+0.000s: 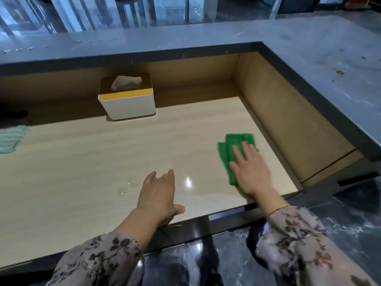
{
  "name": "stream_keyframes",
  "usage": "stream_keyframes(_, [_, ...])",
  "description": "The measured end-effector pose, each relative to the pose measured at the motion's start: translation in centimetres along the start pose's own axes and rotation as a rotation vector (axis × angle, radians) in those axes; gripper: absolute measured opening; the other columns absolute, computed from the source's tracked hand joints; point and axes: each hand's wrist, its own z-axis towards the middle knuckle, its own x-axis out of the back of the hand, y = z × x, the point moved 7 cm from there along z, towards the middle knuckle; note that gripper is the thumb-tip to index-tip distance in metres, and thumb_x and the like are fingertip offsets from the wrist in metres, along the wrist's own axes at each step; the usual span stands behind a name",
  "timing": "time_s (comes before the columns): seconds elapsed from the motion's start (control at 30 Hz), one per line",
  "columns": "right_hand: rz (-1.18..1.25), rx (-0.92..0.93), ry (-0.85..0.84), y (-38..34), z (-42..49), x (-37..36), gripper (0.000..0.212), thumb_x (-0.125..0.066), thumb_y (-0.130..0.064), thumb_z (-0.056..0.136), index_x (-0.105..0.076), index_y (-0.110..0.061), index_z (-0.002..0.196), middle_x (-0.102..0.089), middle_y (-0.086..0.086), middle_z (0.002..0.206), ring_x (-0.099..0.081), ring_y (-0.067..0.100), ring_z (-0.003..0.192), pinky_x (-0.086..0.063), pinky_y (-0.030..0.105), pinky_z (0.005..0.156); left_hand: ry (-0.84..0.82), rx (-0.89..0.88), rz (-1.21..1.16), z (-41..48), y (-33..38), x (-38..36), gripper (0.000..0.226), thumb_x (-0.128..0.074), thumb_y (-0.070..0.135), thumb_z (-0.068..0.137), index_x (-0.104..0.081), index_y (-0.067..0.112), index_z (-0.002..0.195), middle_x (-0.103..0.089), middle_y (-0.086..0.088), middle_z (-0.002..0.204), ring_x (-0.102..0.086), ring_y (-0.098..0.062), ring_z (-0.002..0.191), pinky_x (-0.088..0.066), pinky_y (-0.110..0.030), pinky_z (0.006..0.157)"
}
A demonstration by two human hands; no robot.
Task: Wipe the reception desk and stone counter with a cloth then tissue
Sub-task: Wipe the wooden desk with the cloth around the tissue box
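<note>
A green cloth (235, 141) lies flat on the light wooden reception desk (92, 162), near its right end. My right hand (250, 172) presses on the cloth with straight fingers. My left hand (158, 193) rests flat on the desk near the front edge, holding nothing. Small wet spots (123, 189) sit just left of it. A white tissue box (126, 97) with a yellow band and a tissue poking out stands at the back of the desk. The grey stone counter (309, 58) runs along the back and right, raised above the desk.
A striped pale green towel (10, 139) lies at the desk's left edge. Wooden panels wall the desk at the back and right. Specks of dirt dot the counter (340, 72) on the right. Dark marble floor lies below.
</note>
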Motion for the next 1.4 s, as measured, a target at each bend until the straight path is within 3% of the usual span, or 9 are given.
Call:
stream_keyframes(0.33, [0.095, -0.409, 0.020, -0.8, -2.1, -0.8, 0.060, -0.016, -0.039, 0.101, -0.003, -0.014, 0.154, -0.003, 0.017, 0.160, -0.003, 0.034, 0.147, -0.007, 0.044, 0.119, 0.192, -0.182, -0.096, -3.9, -1.3, 0.5, 0.086, -0.059, 0.051, 0.085, -0.017, 0.019, 0.152, -0.025, 0.003, 0.158, -0.019, -0.010, 0.146, 0.011, -0.027, 0.116])
stream_keyframes(0.43, [0.112, -0.394, 0.004, -5.6, -2.9, -0.9, 0.061, -0.013, -0.040, 0.101, 0.001, -0.013, 0.154, 0.001, 0.017, 0.160, -0.001, 0.035, 0.147, -0.005, 0.045, 0.119, 0.272, 0.020, -0.180, -5.5, -7.4, 1.5, 0.095, -0.063, 0.054, 0.080, -0.016, 0.017, 0.153, -0.021, 0.001, 0.159, -0.017, -0.012, 0.147, 0.005, -0.026, 0.114])
stream_keyframes(0.6, [0.133, -0.244, -0.021, -15.0, -3.7, -0.7, 0.062, -0.011, -0.041, 0.101, 0.009, -0.013, 0.152, 0.010, 0.018, 0.159, 0.006, 0.035, 0.147, -0.001, 0.047, 0.119, 0.060, 0.341, -0.157, -6.3, -15.7, 1.8, 0.128, -0.071, 0.066, 0.065, 0.003, 0.011, 0.154, -0.006, -0.002, 0.162, -0.010, -0.016, 0.149, -0.007, -0.036, 0.119])
stream_keyframes(0.8, [0.103, 0.119, -0.008, -21.0, -4.1, -0.9, 0.072, 0.014, -0.047, 0.087, 0.009, -0.017, 0.152, 0.012, 0.011, 0.159, 0.011, 0.030, 0.147, 0.008, 0.043, 0.118, -0.099, 0.332, -0.174, -5.0, -17.1, 1.1, 0.127, -0.075, 0.069, 0.057, -0.011, 0.011, 0.150, -0.023, 0.001, 0.157, -0.021, -0.014, 0.144, -0.011, -0.036, 0.116])
stream_keyframes(0.9, [0.053, 0.319, 0.030, -17.4, -3.2, -0.7, 0.075, 0.004, -0.054, 0.086, -0.009, -0.022, 0.153, -0.005, 0.007, 0.160, -0.003, 0.025, 0.148, 0.005, 0.036, 0.116, -0.175, 0.294, -0.069, -4.5, -16.9, 1.1, 0.121, -0.071, 0.074, 0.058, -0.018, 0.013, 0.148, -0.019, -0.001, 0.158, -0.017, -0.016, 0.146, -0.013, -0.038, 0.116])
stream_keyframes(1.0, [-0.014, 0.180, 0.029, -11.1, -1.1, -0.3, 0.081, 0.008, -0.057, 0.082, -0.010, -0.022, 0.153, -0.006, 0.007, 0.161, -0.005, 0.025, 0.148, -0.004, 0.037, 0.119, -0.196, 0.240, -0.048, -4.5, -17.1, 1.3, 0.110, -0.073, 0.068, 0.061, -0.025, 0.014, 0.144, -0.027, -0.001, 0.152, -0.025, -0.017, 0.142, -0.018, -0.037, 0.114])
stream_keyframes(1.13, [0.019, -0.025, 0.054, -8.4, 0.0, 0.3, 0.078, 0.000, -0.054, 0.086, -0.019, -0.017, 0.152, -0.016, 0.014, 0.159, -0.015, 0.032, 0.146, -0.016, 0.044, 0.117, -0.232, 0.170, -0.102, -5.2, -18.7, 0.7, 0.125, -0.074, 0.063, 0.066, 0.000, 0.015, 0.154, 0.003, 0.001, 0.162, -0.002, -0.014, 0.149, -0.011, -0.036, 0.120])
stream_keyframes(1.3, [0.151, -0.343, -0.022, -12.8, -0.5, -0.3, 0.060, -0.014, -0.041, 0.101, -0.001, -0.016, 0.154, 0.003, 0.014, 0.160, 0.002, 0.031, 0.147, -0.004, 0.044, 0.119, -0.258, 0.120, -0.242, -5.3, -19.6, -0.4, 0.126, -0.078, 0.054, 0.069, 0.007, 0.019, 0.154, 0.014, 0.006, 0.160, 0.006, -0.010, 0.148, -0.010, -0.032, 0.121])
stream_keyframes(1.4, [0.193, -0.322, -0.054, -19.0, -1.1, -0.2, 0.061, -0.010, -0.041, 0.101, 0.004, -0.015, 0.154, 0.009, 0.015, 0.160, 0.007, 0.031, 0.147, -0.001, 0.045, 0.119, -0.306, 0.119, -0.345, -5.1, -20.3, -0.4, 0.119, -0.080, 0.041, 0.072, 0.005, 0.023, 0.154, 0.011, 0.011, 0.160, 0.002, -0.008, 0.148, -0.010, -0.028, 0.120])
